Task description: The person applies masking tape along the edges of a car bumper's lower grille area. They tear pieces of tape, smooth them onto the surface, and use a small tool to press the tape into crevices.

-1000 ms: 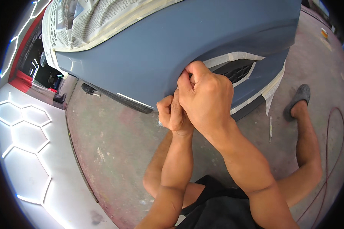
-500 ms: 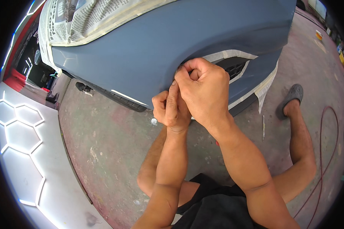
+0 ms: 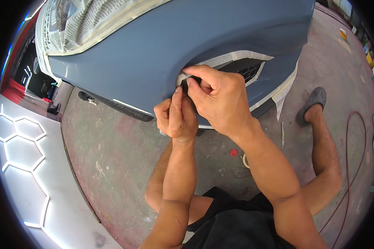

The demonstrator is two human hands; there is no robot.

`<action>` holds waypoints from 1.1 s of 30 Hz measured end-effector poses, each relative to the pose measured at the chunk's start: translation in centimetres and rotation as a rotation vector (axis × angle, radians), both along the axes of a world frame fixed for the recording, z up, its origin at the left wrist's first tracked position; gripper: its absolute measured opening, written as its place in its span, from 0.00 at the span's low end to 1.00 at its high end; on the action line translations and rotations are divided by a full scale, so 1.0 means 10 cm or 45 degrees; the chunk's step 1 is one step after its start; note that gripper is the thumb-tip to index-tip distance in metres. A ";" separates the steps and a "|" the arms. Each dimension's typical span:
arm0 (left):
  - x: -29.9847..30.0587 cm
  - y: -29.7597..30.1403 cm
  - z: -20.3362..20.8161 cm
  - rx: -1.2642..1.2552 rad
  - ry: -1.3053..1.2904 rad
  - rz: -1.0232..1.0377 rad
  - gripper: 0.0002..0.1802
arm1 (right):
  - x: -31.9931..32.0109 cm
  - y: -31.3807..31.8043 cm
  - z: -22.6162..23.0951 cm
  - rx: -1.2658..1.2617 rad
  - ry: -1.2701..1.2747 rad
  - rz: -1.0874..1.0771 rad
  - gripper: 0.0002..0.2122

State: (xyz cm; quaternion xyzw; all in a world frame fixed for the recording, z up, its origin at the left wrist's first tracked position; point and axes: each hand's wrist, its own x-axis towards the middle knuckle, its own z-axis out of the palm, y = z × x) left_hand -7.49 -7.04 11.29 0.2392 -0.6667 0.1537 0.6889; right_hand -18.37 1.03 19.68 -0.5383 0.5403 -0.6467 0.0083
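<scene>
In front of me is a blue-grey car bumper with a dark, recessed grille opening, its rim edged with pale masking tape. At the left corner of this opening, my right hand has its index finger and thumb on a short piece of tape, fingers bent in a pinch. Just below, my left hand is closed, one raised fingertip meeting the tape's lower end. Its other fingers curl inward, and what lies between them is partly hidden.
Taped newspaper covers the bumper's upper left. On the floor lie a red round object, a tape roll partly behind my right arm, and a thin strip. A red hose runs at right; a lit hexagon-patterned panel stands left.
Both hands have shifted slightly left in view, and the right fingers have parted a little, exposing the tape at the opening's corner. The red object and tape roll now show more.
</scene>
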 end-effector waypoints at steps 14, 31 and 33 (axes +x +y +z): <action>0.02 0.02 0.03 0.024 0.000 -0.035 0.21 | 0.12 -0.07 0.11 0.089 -0.053 -0.027 0.04; 0.01 0.01 0.07 -0.019 0.039 -0.036 0.24 | 0.14 -0.03 0.44 0.570 -0.176 -0.138 0.09; 0.01 0.01 0.07 -0.018 0.029 -0.026 0.25 | 0.10 -0.02 0.46 0.660 -0.150 -0.154 0.09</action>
